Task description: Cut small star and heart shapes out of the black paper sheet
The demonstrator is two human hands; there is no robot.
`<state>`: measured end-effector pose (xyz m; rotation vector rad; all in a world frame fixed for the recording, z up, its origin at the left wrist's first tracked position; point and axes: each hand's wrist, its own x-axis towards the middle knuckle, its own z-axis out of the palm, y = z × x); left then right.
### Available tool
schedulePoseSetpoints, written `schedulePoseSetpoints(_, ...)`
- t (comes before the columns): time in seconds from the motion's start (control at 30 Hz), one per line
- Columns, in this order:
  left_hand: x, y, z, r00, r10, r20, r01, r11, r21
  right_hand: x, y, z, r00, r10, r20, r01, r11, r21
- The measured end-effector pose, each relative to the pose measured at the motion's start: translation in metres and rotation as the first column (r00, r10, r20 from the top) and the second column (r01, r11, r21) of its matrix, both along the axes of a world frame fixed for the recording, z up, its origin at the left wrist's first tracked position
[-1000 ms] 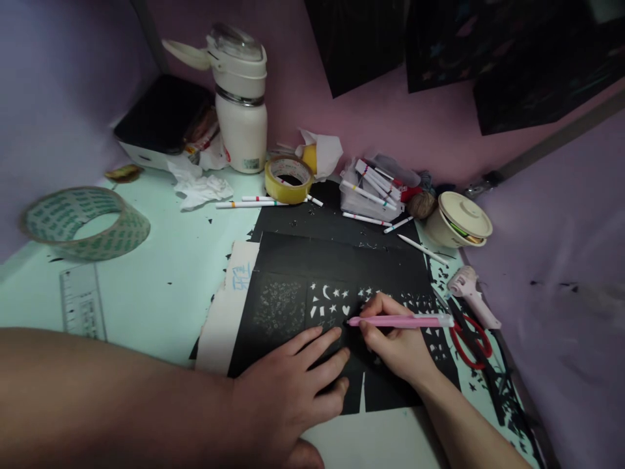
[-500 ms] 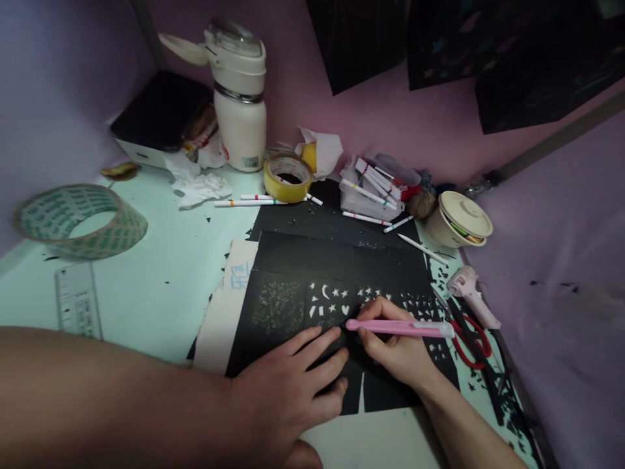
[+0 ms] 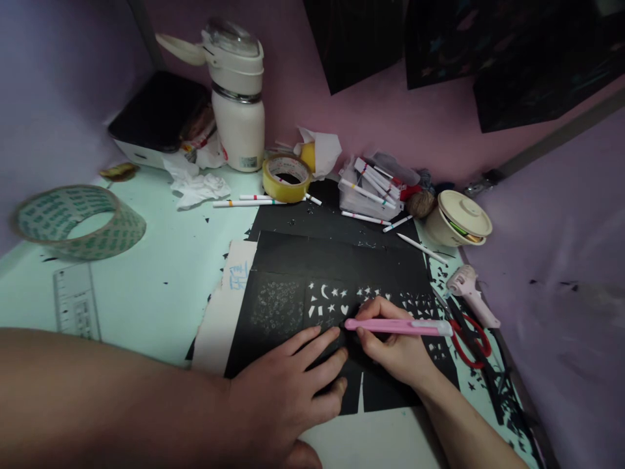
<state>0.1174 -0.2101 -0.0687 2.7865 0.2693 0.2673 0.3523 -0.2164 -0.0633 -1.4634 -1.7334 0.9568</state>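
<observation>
Pink pen-shaped tool (image 3: 395,327), pinched in right hand (image 3: 403,357), shifts slightly leftward over black paper (image 3: 332,257); left hand (image 3: 283,381) lies spread; some shapes (image 3: 344,310) are cut, leftmost outlines (image 3: 277,305) remain.

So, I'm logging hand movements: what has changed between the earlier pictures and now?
The pink pen-shaped tool in the right hand has shifted slightly left, its rear end dipping a little lower in view. Nothing was grasped or released. The left hand still rests on the black paper.
</observation>
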Motion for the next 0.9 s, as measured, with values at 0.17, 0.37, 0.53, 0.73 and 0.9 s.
schedulePoseSetpoints(0.17,0.0005,0.0006,0.0011,1.000,0.008,-0.007,-0.008,1.000,-0.009,0.0005,0.0000,0.0002,1.000,-0.016,0.018,0.016,1.000,-0.003)
schedulePoseSetpoints(0.37,0.0004,0.0000,-0.0002,1.000,-0.003,-0.018,0.002,1.000,-0.007,-0.0010,0.0016,0.0021,0.998,-0.062,0.034,0.062,0.998,0.009)
schedulePoseSetpoints(0.53,-0.0002,-0.0002,-0.0003,1.000,0.003,0.011,-0.002,1.000,-0.024,-0.0032,0.0016,0.0028,0.995,-0.091,0.051,0.091,0.996,0.013)
schedulePoseSetpoints(0.73,-0.0006,0.0006,-0.0013,0.999,0.004,0.036,-0.004,1.000,-0.012,-0.0029,0.0006,-0.0015,0.989,-0.127,0.075,0.126,0.992,0.011)
schedulePoseSetpoints(0.9,-0.0012,-0.0001,-0.0026,0.999,0.010,0.045,-0.010,1.000,-0.005,-0.0039,-0.0005,0.0008,0.986,-0.119,0.119,0.110,0.991,0.077)
